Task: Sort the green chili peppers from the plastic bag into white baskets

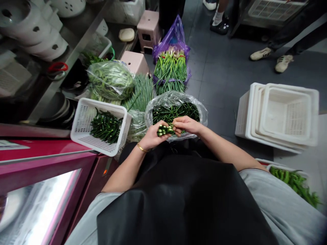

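Observation:
A bunch of dark green chili peppers (165,130) is gripped in my left hand (153,133), their ends facing right. My right hand (185,124) is closed in a pinch at the bunch's right end; what lies between its fingertips is too small to make out. Both hands are over the near side of a clear plastic bag (203,114), which stands open and is filled with more long green chilies (176,112). To the left, a white perforated basket (83,127) contains a heap of green chilies (106,126).
Bundled green stalks in a purple bag (171,68) lie beyond the bag. A bagged green vegetable (111,79) and pink stools (135,63) are at left. Stacked white baskets (288,115) stand right. People's feet (272,59) show at the back. A pink-red cabinet (43,166) is near left.

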{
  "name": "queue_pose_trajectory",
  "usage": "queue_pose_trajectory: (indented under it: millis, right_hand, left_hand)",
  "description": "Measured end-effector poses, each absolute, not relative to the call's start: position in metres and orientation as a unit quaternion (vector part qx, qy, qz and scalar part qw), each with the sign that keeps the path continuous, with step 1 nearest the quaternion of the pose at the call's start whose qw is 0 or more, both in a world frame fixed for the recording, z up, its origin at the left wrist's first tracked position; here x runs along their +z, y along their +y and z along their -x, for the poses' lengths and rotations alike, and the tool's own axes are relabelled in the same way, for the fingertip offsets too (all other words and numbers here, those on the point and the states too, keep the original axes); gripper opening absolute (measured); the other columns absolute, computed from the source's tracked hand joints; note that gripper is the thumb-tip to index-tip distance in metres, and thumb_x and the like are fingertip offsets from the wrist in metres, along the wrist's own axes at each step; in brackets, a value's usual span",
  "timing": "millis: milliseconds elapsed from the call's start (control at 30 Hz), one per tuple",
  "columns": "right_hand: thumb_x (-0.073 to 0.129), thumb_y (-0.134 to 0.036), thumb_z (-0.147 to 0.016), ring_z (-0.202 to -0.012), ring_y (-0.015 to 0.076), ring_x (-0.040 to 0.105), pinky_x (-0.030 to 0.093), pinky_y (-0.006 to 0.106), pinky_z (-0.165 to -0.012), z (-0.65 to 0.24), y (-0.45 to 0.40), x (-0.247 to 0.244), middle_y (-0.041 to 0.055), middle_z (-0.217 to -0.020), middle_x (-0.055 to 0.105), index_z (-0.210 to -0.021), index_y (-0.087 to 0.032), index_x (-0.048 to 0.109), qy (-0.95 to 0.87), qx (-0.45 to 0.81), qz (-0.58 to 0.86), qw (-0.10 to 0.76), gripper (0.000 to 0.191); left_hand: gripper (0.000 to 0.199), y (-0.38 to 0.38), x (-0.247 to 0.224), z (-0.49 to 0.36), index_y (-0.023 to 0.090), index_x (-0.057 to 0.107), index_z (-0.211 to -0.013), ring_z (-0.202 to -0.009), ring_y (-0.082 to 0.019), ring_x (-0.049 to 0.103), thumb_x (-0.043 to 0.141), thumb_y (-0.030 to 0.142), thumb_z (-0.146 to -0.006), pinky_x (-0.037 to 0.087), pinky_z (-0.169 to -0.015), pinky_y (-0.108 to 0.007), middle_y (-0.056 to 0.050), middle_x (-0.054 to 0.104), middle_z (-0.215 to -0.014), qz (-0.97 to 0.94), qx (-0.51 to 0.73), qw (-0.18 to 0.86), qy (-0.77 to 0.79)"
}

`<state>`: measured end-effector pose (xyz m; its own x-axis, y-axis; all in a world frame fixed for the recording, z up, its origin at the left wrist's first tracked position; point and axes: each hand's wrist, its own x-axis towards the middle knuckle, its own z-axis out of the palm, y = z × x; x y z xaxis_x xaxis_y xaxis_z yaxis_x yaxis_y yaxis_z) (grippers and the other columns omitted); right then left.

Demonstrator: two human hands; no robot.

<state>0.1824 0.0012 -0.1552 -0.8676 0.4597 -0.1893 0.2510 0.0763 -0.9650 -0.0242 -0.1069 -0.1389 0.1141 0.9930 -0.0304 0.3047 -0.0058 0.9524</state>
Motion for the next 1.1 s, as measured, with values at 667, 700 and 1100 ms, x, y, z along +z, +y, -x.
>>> queue_pose_trajectory:
  millis: [667, 700, 1100]
  right_hand:
    - [0.041, -0.024, -0.083, -0.069, 0.0152, 0.053, 0.036, 0.026, -0.063, -0.181, 0.029, -0.162, 0.0066, -0.082, 0.062, -0.08, -0.015, 0.057, -0.889, 0.267, 0.369, 0.049, 0.019]
    - [0.042, -0.024, -0.081, -0.063, 0.0133, 0.05, 0.036, 0.025, -0.06, -0.183, 0.028, -0.163, 0.0032, -0.071, 0.058, -0.075, -0.017, 0.052, -0.86, 0.357, 0.355, 0.086, 0.014]
    - [0.038, -0.041, -0.095, -0.057, 0.0103, 0.044, 0.032, 0.023, -0.057, -0.173, -0.01, -0.135, -0.0001, -0.062, 0.049, -0.067, -0.019, 0.044, -0.871, 0.423, 0.219, 0.123, 0.036]
  left_hand:
    - [0.03, -0.026, -0.194, 0.004, 0.014, 0.066, -0.091, -0.08, -0.017, 0.061, 0.06, 0.014, -0.062, 0.046, -0.08, -0.029, -0.004, 0.069, -0.087, -0.654, 0.35, 0.348, 0.573]
    - [0.026, -0.027, -0.193, 0.001, 0.014, 0.064, -0.088, -0.077, -0.016, 0.059, 0.06, 0.016, -0.063, 0.046, -0.077, -0.028, -0.002, 0.067, -0.083, -0.654, 0.353, 0.355, 0.567]
    - [0.023, -0.083, -0.131, 0.029, 0.015, 0.06, -0.087, -0.069, -0.011, 0.048, 0.062, 0.02, -0.064, 0.039, -0.066, -0.023, 0.003, 0.055, -0.074, -0.661, 0.293, 0.442, 0.531]
